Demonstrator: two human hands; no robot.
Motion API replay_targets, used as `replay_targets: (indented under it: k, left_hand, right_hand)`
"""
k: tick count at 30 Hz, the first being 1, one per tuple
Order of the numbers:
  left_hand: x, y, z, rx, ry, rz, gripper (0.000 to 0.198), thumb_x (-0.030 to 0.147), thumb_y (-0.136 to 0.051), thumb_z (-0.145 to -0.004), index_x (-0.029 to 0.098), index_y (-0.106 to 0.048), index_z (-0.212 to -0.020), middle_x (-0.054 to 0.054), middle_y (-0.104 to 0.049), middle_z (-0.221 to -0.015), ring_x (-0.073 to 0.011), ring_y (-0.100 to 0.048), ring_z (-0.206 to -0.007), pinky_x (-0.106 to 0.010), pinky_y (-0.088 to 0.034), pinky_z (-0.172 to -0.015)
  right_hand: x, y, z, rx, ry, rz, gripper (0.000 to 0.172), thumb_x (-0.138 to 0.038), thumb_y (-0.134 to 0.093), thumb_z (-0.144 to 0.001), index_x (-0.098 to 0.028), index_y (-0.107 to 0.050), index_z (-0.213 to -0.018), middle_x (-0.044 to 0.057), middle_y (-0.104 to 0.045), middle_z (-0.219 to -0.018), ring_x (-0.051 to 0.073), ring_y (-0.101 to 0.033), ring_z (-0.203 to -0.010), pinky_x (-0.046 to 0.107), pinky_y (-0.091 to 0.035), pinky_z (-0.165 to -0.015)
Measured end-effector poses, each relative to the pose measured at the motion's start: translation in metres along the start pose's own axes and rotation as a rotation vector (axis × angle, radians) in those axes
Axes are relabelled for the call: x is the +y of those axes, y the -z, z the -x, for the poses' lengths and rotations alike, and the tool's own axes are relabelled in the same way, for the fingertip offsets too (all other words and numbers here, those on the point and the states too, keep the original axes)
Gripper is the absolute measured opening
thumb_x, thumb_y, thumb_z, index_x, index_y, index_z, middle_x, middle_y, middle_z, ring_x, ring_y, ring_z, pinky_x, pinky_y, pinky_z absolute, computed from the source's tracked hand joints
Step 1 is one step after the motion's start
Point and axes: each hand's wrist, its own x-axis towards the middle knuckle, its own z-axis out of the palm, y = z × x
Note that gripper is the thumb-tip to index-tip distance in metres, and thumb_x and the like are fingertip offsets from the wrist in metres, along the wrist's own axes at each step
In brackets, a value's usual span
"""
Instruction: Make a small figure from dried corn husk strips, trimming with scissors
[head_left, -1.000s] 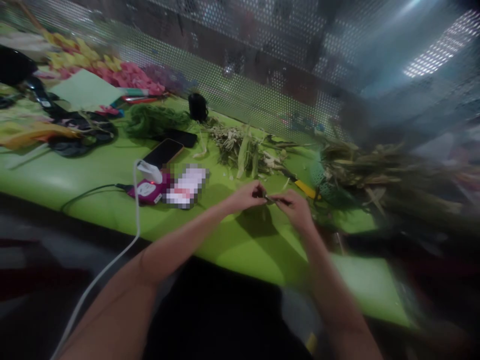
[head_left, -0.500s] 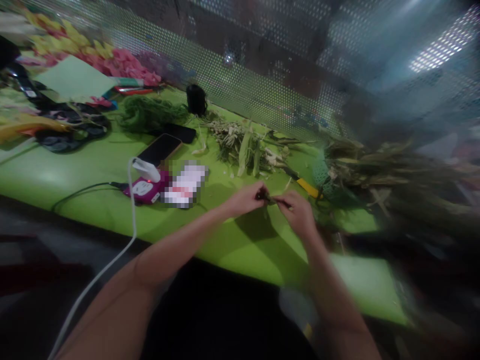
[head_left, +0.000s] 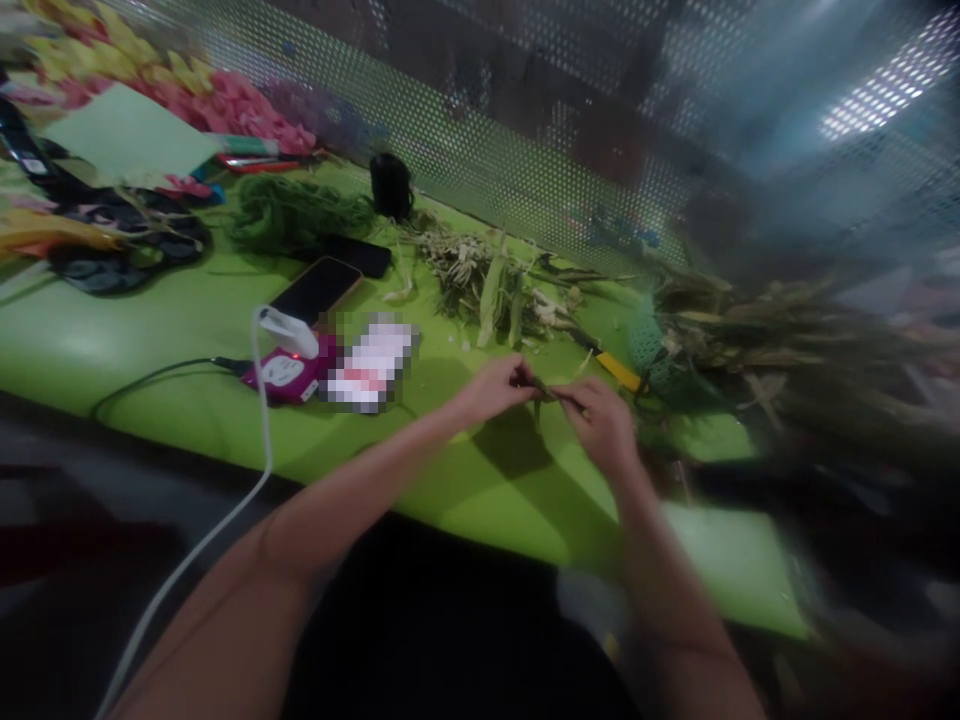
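Left hand [head_left: 496, 391] and right hand [head_left: 604, 425], fingertips closed, pinch a thin greenish strip [head_left: 546, 391] between them, its long axis running hand to hand.

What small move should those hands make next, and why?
Probably a slight twist by the right hand with the left hand holding steady: the thin greenish-brown strip spans the gap between both hands' pinched fingertips, above the green table.

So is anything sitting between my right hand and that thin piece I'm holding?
Nothing visible: your right hand pinches the thin piece directly, opposite your left hand. The yellow handle lies beyond your right hand, not in between.
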Motion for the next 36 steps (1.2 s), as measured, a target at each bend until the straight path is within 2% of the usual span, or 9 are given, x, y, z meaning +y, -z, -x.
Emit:
replay_targets:
  k: [4, 7, 12, 18, 30, 36]
  left_hand:
    - [0.010, 0.002, 0.001, -0.019, -0.031, -0.011, 0.010, 0.024, -0.064, -0.084, 0.015, -0.059, -0.085, -0.003, -0.064, -0.081, -0.0145, -0.059, -0.076, -0.035, -0.048, -0.077]
    - [0.009, 0.002, 0.000, -0.025, -0.075, -0.002, 0.004, 0.017, -0.058, -0.085, 0.015, -0.061, -0.086, -0.004, -0.066, -0.084, -0.0153, -0.061, -0.082, -0.035, -0.049, -0.082]
    - [-0.001, 0.000, -0.001, -0.012, -0.103, -0.057, 0.007, 0.016, -0.059, -0.082, 0.016, -0.064, -0.087, -0.005, -0.069, -0.087, -0.0168, -0.062, -0.083, -0.037, -0.049, -0.082]
    - [0.004, 0.000, -0.001, -0.056, -0.061, -0.093, 0.010, 0.020, -0.059, -0.085, 0.016, -0.067, -0.089, -0.006, -0.071, -0.088, -0.0178, -0.063, -0.084, -0.037, -0.048, -0.082]
    - [0.001, -0.001, -0.001, -0.072, -0.036, 0.038, 0.014, 0.027, -0.060, -0.088, 0.015, -0.066, -0.092, -0.006, -0.069, -0.092, -0.0164, -0.062, -0.085, -0.038, -0.047, -0.085]
    - [0.002, -0.002, -0.002, -0.071, -0.043, 0.055, 0.016, 0.027, -0.067, -0.081, 0.014, -0.066, -0.091, -0.005, -0.068, -0.088, -0.0148, -0.060, -0.082, -0.034, -0.046, -0.083]
  right_hand:
    - [0.002, -0.001, 0.001, 0.019, 0.000, 0.040, 0.025, -0.019, -0.053, -0.093, -0.022, -0.075, -0.104, 0.007, -0.068, -0.087, 0.020, -0.064, -0.079, 0.032, -0.048, -0.070]
    - [0.003, -0.002, 0.002, 0.019, 0.003, 0.063, 0.025, -0.020, -0.053, -0.093, -0.023, -0.074, -0.105, 0.006, -0.068, -0.088, 0.020, -0.064, -0.080, 0.032, -0.049, -0.070]
    - [0.000, -0.003, 0.004, 0.018, 0.020, 0.115, 0.022, -0.022, -0.053, -0.095, -0.024, -0.073, -0.103, 0.006, -0.068, -0.089, 0.020, -0.063, -0.080, 0.032, -0.047, -0.070]
    - [-0.003, -0.003, 0.004, 0.055, -0.021, 0.200, 0.014, -0.025, -0.057, -0.093, -0.020, -0.069, -0.087, 0.005, -0.065, -0.082, 0.019, -0.059, -0.073, 0.029, -0.041, -0.062]
    - [-0.002, -0.007, 0.003, 0.090, -0.041, 0.218, 0.013, -0.022, -0.056, -0.092, -0.020, -0.067, -0.087, 0.005, -0.065, -0.084, 0.018, -0.058, -0.075, 0.028, -0.040, -0.064]
    - [0.001, -0.011, 0.005, 0.108, -0.012, 0.283, 0.014, -0.026, -0.056, -0.094, -0.020, -0.068, -0.090, 0.004, -0.066, -0.085, 0.016, -0.057, -0.072, 0.027, -0.037, -0.061]
